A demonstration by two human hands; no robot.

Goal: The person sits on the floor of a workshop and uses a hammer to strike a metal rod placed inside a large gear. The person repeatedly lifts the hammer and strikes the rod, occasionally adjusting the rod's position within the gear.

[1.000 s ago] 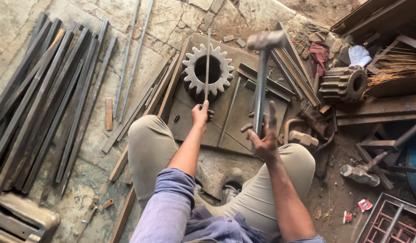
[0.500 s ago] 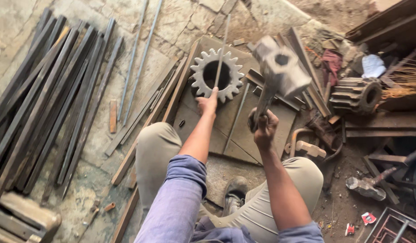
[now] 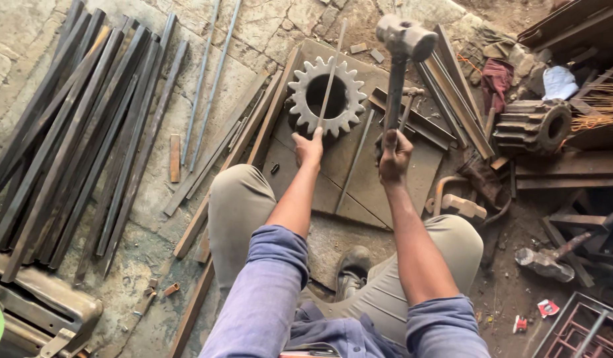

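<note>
My left hand [image 3: 308, 148] grips the near end of a thin metal rod [image 3: 332, 74] that lies across a pale toothed gear wheel [image 3: 326, 97]. The gear rests on a flat steel plate [image 3: 356, 174] on the ground. My right hand [image 3: 394, 158] is closed around the handle of a heavy hammer [image 3: 404, 41], whose grey head is raised above and to the right of the gear. Both knees are bent on either side of the plate.
A bundle of long dark steel bars [image 3: 68, 132] lies at the left, with two thin rods [image 3: 207, 79] beside it. A dark gear [image 3: 536, 126], scrap strips and another hammer [image 3: 558, 252] clutter the right. A metal box [image 3: 41, 311] sits at bottom left.
The hammer has swung from upright over the plate, lifted close to the camera, and now stands raised with its head above the gear. My left hand stays on the rod.
</note>
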